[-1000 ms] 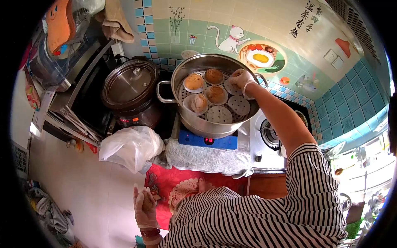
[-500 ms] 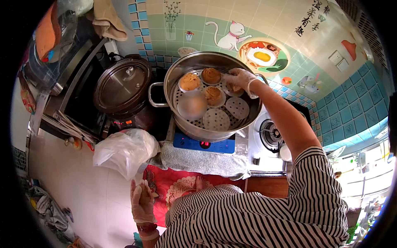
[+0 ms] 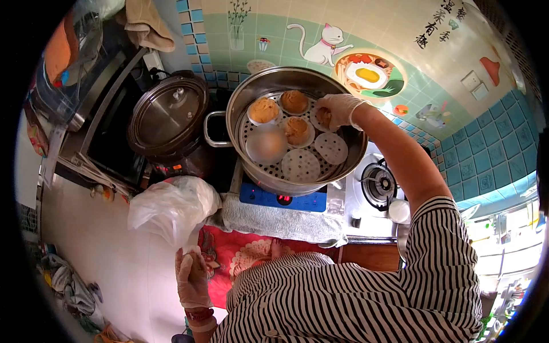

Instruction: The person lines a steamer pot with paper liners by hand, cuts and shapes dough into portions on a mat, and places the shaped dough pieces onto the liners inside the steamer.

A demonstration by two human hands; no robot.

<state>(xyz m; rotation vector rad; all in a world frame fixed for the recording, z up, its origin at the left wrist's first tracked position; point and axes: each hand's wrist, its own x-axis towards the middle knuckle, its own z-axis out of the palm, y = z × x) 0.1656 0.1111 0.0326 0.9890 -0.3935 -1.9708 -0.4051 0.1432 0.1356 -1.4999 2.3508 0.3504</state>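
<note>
My right hand (image 3: 338,111), in a clear glove, reaches into the steamer pot (image 3: 286,186). Its fingers close round an orange-brown dough bun (image 3: 323,118) on a round perforated paper liner at the right side. Other buns sit on liners to the left, among them one at the back (image 3: 294,102), one in the middle (image 3: 297,131) and one at far left (image 3: 263,110). Two bare liners, one at the front (image 3: 300,165) and one at right (image 3: 331,148), lie on the rack. My gloved left hand (image 3: 193,280) hangs low, fingers curled; what it holds is hidden.
The pot stands over a blue control panel (image 3: 283,198) with a grey towel (image 3: 274,220) in front. A lidded cooker (image 3: 168,117) and a white plastic bag (image 3: 171,208) are on the left. A gas burner (image 3: 378,183) is at right, the tiled wall behind.
My right hand has shifted slightly and its fingers now point down round the bun. My left hand has turned and curled, hiding the brownish lump that showed in its palm. The view has moved slightly.
</note>
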